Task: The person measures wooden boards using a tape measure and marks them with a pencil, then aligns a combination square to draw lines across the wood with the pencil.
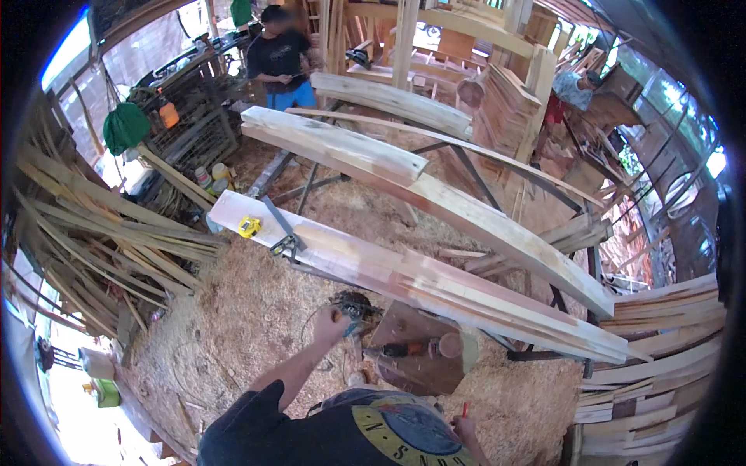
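My left hand (332, 325) is closed around the handle of a dark and teal circular saw (353, 307), held low in front of me over the sawdust. Down by my side, my right hand (465, 429) grips a thin red pencil (465, 409). Ahead of me a long wooden beam (350, 260) lies across metal supports. A yellow tape measure (249, 227) and a dark metal square (281, 221) rest on its left part. On a brown board (423, 382) near my feet lies an orange and black power tool (408, 349).
More beams (497, 203) lie parallel behind the nearest one. Stacked planks (653, 342) stand at right, and loose wood strips (101, 233) pile up at left. One person (276, 58) stands at the back left; another (573, 92) bends at the back right. Sawdust (233, 326) covers the floor.
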### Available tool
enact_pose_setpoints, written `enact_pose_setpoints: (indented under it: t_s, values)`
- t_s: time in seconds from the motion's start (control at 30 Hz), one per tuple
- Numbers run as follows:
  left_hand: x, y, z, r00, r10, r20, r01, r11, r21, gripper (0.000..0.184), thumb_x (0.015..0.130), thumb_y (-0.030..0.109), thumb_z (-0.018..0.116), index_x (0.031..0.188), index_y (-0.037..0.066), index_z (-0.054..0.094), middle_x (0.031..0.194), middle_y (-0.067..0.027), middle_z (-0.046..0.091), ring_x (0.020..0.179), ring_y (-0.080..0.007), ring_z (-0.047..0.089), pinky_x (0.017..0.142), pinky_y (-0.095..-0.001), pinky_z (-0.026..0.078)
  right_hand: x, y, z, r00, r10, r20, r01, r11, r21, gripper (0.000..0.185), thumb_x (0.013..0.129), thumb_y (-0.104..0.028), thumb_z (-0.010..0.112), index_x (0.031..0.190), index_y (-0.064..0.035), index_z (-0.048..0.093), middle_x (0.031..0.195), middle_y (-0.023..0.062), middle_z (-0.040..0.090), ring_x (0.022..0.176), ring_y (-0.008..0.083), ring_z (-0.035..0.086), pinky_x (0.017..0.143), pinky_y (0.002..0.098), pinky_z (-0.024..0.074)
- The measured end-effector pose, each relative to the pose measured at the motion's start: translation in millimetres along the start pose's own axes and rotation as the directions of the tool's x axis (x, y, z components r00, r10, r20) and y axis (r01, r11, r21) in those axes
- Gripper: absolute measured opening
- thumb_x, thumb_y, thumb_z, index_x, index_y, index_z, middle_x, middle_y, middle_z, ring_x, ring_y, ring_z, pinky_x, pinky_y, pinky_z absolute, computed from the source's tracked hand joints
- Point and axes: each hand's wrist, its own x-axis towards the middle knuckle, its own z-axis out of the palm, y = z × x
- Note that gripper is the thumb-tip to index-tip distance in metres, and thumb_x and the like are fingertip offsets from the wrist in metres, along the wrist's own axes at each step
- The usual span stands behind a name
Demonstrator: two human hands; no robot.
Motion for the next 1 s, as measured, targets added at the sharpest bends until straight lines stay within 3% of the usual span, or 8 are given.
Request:
enact_pose_setpoints:
  t_s: [0.1,0.17,0.23,0.3,0.37,0.57,0.67,1.0]
  values:
    - [-50.7,-9.7,26.6,0.906,-0.137,0.401,0.222,0.959,-0.174,0.032,0.085,0.025,0.065,0.107,0.002,0.060,0.081,-0.0106,0.062,0.072,-0.0239,0.067,0.060,-0.0390,0.054,35.6,54.8,16.8,0.938,0.337,0.084,-0.340,0.842,0.420,0.020,0.078,-0.022,0.071,0.081,-0.0021,0.070,0.071,0.0103,0.064,0.059,0.0201,0.063,0.053,0.0402,0.0496]
    - [-79.2,-10.0,47.8,0.712,-0.197,0.673,0.417,0.891,-0.180,0.038,0.086,0.027,0.063,0.115,0.003,0.060,0.083,-0.0106,0.064,0.068,-0.0193,0.066,0.057,-0.0338,0.055,25.5,29.1,15.1,0.939,0.318,-0.130,-0.328,0.942,-0.066,0.029,0.081,-0.028,0.065,0.087,0.0000,0.070,0.074,0.0125,0.066,0.069,0.0246,0.067,0.064,0.0446,0.0542]
    - [-94.2,-10.0,66.0,0.603,-0.131,0.787,0.433,0.882,-0.186,0.035,0.089,0.021,0.059,0.118,0.002,0.060,0.085,-0.0101,0.065,0.065,-0.0193,0.066,0.052,-0.0314,0.054,27.7,30.9,12.1,0.901,0.428,-0.074,-0.419,0.901,0.111,0.036,0.085,-0.032,0.059,0.095,-0.0002,0.073,0.081,0.0172,0.071,0.078,0.0301,0.072,0.070,0.0445,0.0556]
    - [-101.1,-2.7,84.4,0.513,-0.121,0.850,0.392,0.914,-0.107,0.033,0.089,0.021,0.057,0.117,0.002,0.061,0.086,-0.0096,0.065,0.065,-0.0199,0.067,0.052,-0.0327,0.055,37.8,17.3,-9.2,1.000,0.023,0.019,-0.009,0.836,-0.548,0.040,0.088,-0.032,0.051,0.098,0.0009,0.072,0.094,0.0248,0.073,0.088,0.0407,0.072,0.077,0.0511,0.0554]
    - [-110.8,55.2,84.6,0.487,-0.050,0.872,0.281,0.954,-0.102,0.027,0.090,0.022,0.063,0.108,0.002,0.065,0.088,-0.0090,0.066,0.064,-0.0196,0.066,0.053,-0.0325,0.053,39.8,-23.2,-26.3,0.940,0.288,-0.184,-0.321,0.927,-0.192,0.043,0.088,-0.036,0.051,0.101,-0.0021,0.073,0.100,0.0280,0.071,0.096,0.0426,0.071,0.081,0.0516,0.0554]
    - [-130.8,155.1,159.3,0.597,0.497,0.630,-0.548,0.826,-0.132,0.024,0.087,0.025,0.077,0.093,0.003,0.070,0.095,-0.0101,0.071,0.082,-0.0225,0.069,0.075,-0.0328,0.055,33.1,-30.0,-103.9,0.947,0.264,-0.181,-0.273,0.962,-0.026,0.042,0.086,-0.040,0.056,0.105,-0.0069,0.074,0.099,0.0260,0.071,0.096,0.0427,0.070,0.082,0.0511,0.0546]
    - [-140.9,234.1,213.1,0.589,0.558,0.585,-0.589,0.792,-0.162,0.021,0.089,0.023,0.075,0.099,0.006,0.071,0.101,-0.0127,0.071,0.090,-0.0255,0.070,0.081,-0.0349,0.055,40.2,20.1,-142.0,0.943,0.257,-0.211,-0.260,0.966,0.013,0.041,0.086,-0.039,0.056,0.102,-0.0065,0.074,0.098,0.0251,0.072,0.096,0.0419,0.070,0.082,0.0507,0.0547]
    - [-95.8,366.0,380.6,0.622,0.467,0.628,-0.783,0.383,0.491,0.050,0.085,0.030,0.071,0.132,0.012,0.065,0.131,-0.0144,0.065,0.126,-0.0330,0.059,0.107,-0.0414,0.048,43.1,188.9,-267.5,0.899,0.355,-0.257,-0.371,0.929,-0.011,0.037,0.086,-0.035,0.056,0.100,-0.0064,0.074,0.099,0.0235,0.073,0.095,0.0423,0.071,0.083,0.0507,0.0552]
